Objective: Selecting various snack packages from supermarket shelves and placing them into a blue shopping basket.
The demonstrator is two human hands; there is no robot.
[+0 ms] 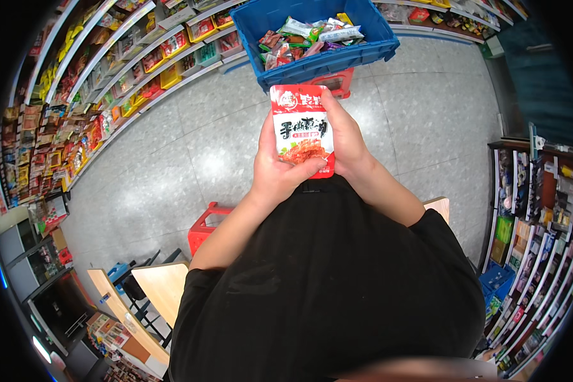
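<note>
A red and white snack pouch (302, 129) faces up in front of my body, bearing writing and a food picture. My left hand (279, 169) grips its left side, the thumb lying across the lower front. Along the right edge my right hand (346, 131) holds it, thumb near the upper right corner. The fingers behind the pouch are mostly hidden. Just beyond the pouch stands a blue plastic crate (324, 64) with several packaged snacks (310, 36) heaped inside.
A red plastic stool (346, 83) shows under the crate, and another red stool (203, 229) is beside my left forearm. Shelves of packaged snacks (138, 71) curve along the left. More stocked shelves (530, 253) stand at right. Wooden boards (160, 286) are at lower left.
</note>
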